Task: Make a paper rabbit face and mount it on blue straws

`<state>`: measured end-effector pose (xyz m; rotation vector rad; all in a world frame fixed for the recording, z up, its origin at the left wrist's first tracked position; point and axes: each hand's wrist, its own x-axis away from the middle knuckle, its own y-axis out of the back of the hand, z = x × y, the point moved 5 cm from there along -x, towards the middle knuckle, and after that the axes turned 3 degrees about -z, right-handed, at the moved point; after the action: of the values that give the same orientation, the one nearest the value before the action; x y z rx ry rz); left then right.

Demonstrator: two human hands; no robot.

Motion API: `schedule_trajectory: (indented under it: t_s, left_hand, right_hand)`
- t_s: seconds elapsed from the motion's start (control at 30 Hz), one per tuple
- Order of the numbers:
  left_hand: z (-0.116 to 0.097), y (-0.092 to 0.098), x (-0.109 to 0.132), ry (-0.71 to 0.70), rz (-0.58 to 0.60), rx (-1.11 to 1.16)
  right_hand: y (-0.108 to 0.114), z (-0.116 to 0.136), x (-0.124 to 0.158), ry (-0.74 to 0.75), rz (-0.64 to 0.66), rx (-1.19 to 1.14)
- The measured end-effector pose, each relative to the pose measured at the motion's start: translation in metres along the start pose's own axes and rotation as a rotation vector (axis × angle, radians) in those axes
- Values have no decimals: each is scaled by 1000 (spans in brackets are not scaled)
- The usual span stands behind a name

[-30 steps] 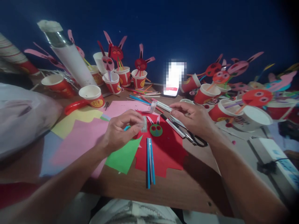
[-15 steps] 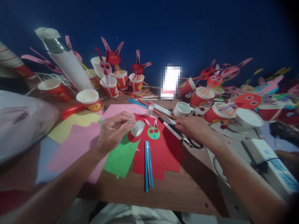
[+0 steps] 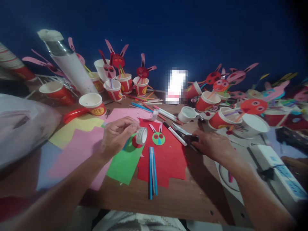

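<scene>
My left hand (image 3: 119, 133) holds a roll of tape (image 3: 141, 135) at its fingertips, above the green paper (image 3: 125, 163). On the right, my right hand (image 3: 207, 142) has its fingers closed on the dark handles of the scissors (image 3: 181, 129), whose blades point up and left. Between my hands a green paper face (image 3: 158, 138) with pink ears lies on red paper (image 3: 168, 163). Blue and white sticks (image 3: 152, 171) lie just below the face. A marker (image 3: 178, 136) rests beside the scissors.
Red-and-white cups (image 3: 113, 90) holding paper rabbit figures stand along the back. A white cup (image 3: 187, 114) is behind the scissors. At left are a plastic bag (image 3: 26, 128) and a leaning bottle (image 3: 72, 70). A power strip (image 3: 279, 173) lies at right.
My right hand has moved right and toward me, from the scissors' blade area to their handles. The tape roll has turned slightly in my left hand.
</scene>
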<state>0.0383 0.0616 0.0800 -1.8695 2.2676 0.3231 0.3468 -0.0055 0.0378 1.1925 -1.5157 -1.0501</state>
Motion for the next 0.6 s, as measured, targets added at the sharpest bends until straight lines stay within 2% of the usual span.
schedule_trajectory:
  t_s: [0.1,0.23,0.4,0.6]
  left_hand:
    - [4,1,-1,79,-28,19]
    - [12,4,-4,174,-71,36]
    - [19,6,-7,198,-69,100]
    - [23,8,-7,252,-88,132]
  right_hand:
    - [2,-3,2,4,-30,0]
    - [3,-4,5,9,1,-52]
    - [0,-5,6,-14,16,-48]
    - [-4,-11,7,72,-146,-117]
